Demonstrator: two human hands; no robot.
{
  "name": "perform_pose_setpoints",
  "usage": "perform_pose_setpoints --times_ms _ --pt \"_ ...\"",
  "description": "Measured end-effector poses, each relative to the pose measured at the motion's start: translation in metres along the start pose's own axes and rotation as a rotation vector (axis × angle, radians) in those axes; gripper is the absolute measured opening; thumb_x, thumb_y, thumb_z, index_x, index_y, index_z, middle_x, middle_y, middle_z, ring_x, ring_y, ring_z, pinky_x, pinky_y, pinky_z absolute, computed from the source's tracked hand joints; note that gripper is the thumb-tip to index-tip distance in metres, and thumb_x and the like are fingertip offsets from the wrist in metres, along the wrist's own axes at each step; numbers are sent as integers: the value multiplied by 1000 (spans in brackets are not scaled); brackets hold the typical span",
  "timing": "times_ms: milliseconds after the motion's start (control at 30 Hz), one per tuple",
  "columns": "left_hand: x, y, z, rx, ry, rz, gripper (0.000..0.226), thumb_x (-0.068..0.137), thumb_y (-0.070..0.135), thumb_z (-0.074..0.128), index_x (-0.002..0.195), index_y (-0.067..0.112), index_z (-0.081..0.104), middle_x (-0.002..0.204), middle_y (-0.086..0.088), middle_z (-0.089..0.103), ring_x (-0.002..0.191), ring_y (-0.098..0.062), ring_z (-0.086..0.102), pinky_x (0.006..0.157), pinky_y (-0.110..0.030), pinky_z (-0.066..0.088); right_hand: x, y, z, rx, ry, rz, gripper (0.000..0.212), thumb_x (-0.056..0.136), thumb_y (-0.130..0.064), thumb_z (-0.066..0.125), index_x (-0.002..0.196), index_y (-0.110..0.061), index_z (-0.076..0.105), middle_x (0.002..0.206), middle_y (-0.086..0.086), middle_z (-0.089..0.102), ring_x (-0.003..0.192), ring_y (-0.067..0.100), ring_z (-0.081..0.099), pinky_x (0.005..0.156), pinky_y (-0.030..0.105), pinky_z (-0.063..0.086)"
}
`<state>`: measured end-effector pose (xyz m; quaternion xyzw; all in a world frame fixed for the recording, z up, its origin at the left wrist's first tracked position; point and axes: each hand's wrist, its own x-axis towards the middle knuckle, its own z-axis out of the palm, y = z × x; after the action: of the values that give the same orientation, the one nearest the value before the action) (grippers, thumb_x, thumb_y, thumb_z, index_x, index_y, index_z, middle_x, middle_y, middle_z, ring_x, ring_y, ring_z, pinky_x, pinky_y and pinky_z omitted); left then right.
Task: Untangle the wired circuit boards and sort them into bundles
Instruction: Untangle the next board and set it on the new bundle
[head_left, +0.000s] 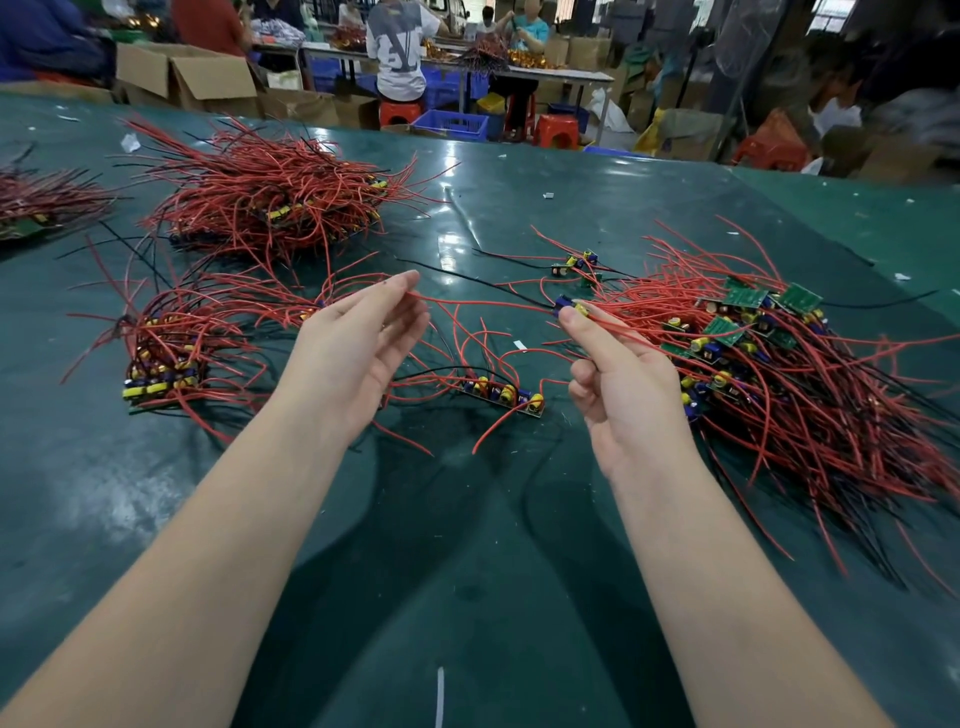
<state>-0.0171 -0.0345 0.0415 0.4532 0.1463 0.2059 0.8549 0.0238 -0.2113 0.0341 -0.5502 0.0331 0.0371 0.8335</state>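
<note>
Right hand (618, 384) pinches board (571, 306) — left hand (353, 348) relaxed, fingertips on its red wire (483, 302) (no legible labels).

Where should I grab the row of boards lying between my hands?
Take the row of boards by its near long edge, from your side, probably with fingers under the bare board. Components stand on top and red wires rise from its far side, so a grip there would snag.

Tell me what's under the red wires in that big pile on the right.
Green circuit boards with yellow and blue components poke out near the top of the right pile, resting on the green table. Deeper in, wires cover whatever boards lie beneath.
</note>
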Motion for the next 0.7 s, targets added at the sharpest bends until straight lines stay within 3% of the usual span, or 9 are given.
perform_pose_setpoints --times_ms 167,400,500,600,700 --pt "0 1 -1 -73 58 35 10 92 6 61 84 2 67 70 -4 71 70 -12 70 67 -17 55 -1 0 1 2 -5 1 10 77 -14 78 82 -18 71 67 -4 61 41 3 41 40 14 35" --pt "-4 12 0 -334 57 -159 6 89 10 64 86 5 67 70 -1 70 66 -9 69 56 -10 51 -3 -1 3 7 -44 31 7 79 -13 76 84 -17 72 72 -4 64 43 3 42 40 13 35" --pt "-6 13 4 -394 22 -148 6 89 10 64 85 6 68 71 0 69 65 -8 69 54 -11 51 -3 -3 3 20 -63 28 7 80 -15 75 85 -18 71 75 -5 67 45 2 44 40 13 39" --pt "-5 12 5 -294 -12 -74 12 92 16 61 85 8 68 72 0 71 69 -8 69 59 -11 52 -2 -7 1 71 -84 -12 6 81 -15 74 85 -18 71 71 -7 67 49 1 50 47 13 47" --pt "-3 11 2 -269 -36 -113 27 96 27 54 94 5 69 83 -4 73 78 -13 71 65 -15 55 -1 -11 0 206 -131 -56 8 83 -8 70 81 -16 71 73 -4 68 57 4 56 62 17 53"
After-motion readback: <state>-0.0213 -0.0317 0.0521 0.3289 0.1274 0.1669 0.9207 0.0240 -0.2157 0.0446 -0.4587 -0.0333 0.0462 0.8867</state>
